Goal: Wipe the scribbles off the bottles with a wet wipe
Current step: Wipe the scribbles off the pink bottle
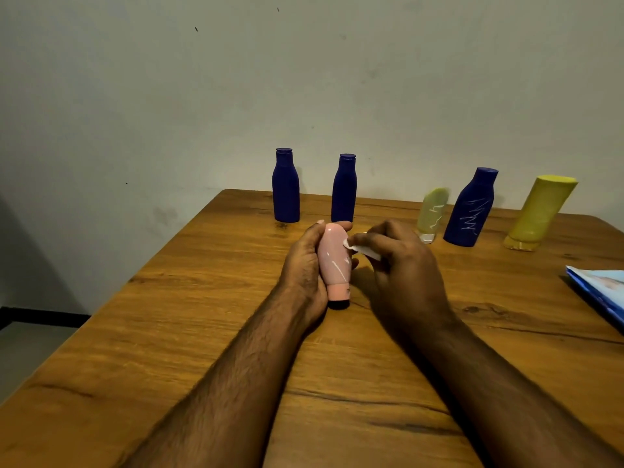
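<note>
The blue packet [604, 292] at the table's right side runs off the picture's edge, so only one corner shows. The left hand [304, 265] covers the far side of the pink bottle [334, 261], and its dark cap end is in shadow. Most of the wet wipe [363, 248] is tucked under the right hand [401, 265]. Both forearms are cut off at the bottom edge.

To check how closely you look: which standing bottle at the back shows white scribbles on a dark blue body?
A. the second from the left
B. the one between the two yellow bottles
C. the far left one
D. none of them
B: the blue bottle between the yellow bottles bears white zigzags; the two left blue ones look clean.
</note>
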